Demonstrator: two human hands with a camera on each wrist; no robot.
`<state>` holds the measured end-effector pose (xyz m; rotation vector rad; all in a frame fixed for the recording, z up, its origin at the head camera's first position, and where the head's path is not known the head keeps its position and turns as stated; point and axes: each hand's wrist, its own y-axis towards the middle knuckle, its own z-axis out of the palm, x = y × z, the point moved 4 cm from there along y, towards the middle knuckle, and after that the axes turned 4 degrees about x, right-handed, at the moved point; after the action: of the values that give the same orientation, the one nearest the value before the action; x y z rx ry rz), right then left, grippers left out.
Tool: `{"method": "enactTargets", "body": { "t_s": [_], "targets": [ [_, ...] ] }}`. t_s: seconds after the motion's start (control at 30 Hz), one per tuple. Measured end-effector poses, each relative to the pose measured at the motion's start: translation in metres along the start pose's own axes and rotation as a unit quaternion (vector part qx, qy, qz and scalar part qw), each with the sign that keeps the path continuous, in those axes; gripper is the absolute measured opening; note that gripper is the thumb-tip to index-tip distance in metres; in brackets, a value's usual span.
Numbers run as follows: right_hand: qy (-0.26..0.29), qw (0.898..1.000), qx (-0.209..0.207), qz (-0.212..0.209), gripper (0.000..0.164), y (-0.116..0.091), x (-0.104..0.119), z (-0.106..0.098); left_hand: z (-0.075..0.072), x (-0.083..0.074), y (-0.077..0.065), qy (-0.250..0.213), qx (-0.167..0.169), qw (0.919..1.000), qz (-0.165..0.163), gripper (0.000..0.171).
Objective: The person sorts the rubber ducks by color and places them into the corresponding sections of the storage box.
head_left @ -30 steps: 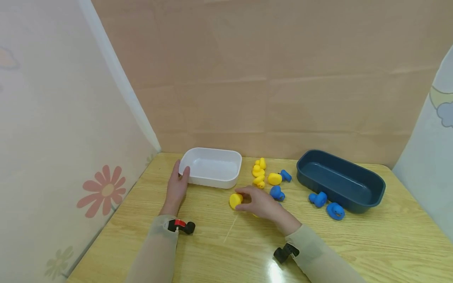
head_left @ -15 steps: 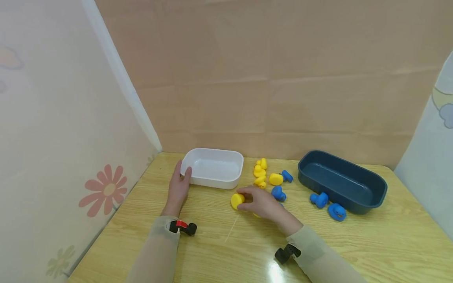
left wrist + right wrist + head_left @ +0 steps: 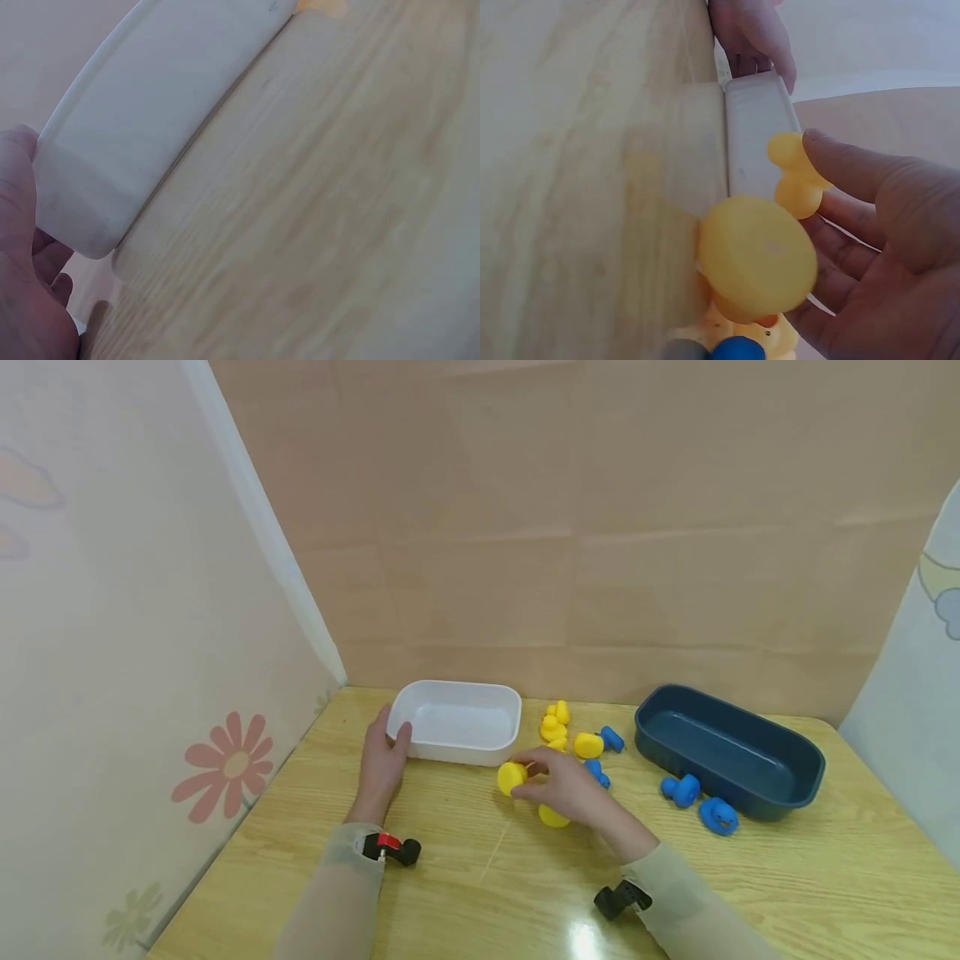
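My left hand (image 3: 382, 768) grips the near left corner of a white plastic tub (image 3: 453, 756), thumb at the rim and fingers around the outside. In the left wrist view the tub's wall (image 3: 157, 120) stands on the table. A yellow rubber duck (image 3: 512, 779) is pinched between the thumb and fingers of my right hand (image 3: 558, 785), in front of the tub's near right corner. The right wrist view shows this duck (image 3: 799, 176) raised off the table. Another yellow duck (image 3: 553, 816) lies under the right hand, partly hidden by it.
Several yellow ducks (image 3: 553, 727) and blue ducks (image 3: 612, 739) lie between the tub and a dark blue tub (image 3: 727, 752) on the right. Two blue ducks (image 3: 718, 817) lie before the dark tub. A brown paper-covered wall (image 3: 480, 568) closes off the back.
My right hand has lifted the yellow duck slightly up and toward the white tub, uncovering more of the duck beneath. The left hand keeps its hold on the tub.
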<state>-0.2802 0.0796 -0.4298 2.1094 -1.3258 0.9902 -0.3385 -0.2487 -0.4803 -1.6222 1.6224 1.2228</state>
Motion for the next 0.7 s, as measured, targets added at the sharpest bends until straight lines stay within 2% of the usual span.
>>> {"method": "enactTargets", "body": {
  "t_s": [0.13, 0.3, 0.4, 0.7],
  "targets": [
    [0.005, 1.000, -0.020, -0.018, 0.051, 0.001, 0.003, -0.012, 0.002, 0.000, 0.000, -0.003, 0.010, 0.9999, 0.003, 0.069],
    [-0.001, 0.999, -0.050, -0.014, 0.053, 0.009, 0.006, -0.026, 0.003, 0.001, 0.000, -0.001, 0.022, 0.9994, -0.027, 0.071],
    [-0.002, 0.998, -0.065, -0.009, 0.057, 0.015, 0.008, -0.032, 0.004, 0.001, 0.000, 0.001, 0.025, 0.9991, -0.034, 0.073],
    [-0.026, 0.996, -0.090, -0.005, 0.058, 0.041, 0.012, -0.038, 0.003, -0.002, 0.000, 0.013, 0.010, 0.9998, -0.011, 0.073]
  ]
}}
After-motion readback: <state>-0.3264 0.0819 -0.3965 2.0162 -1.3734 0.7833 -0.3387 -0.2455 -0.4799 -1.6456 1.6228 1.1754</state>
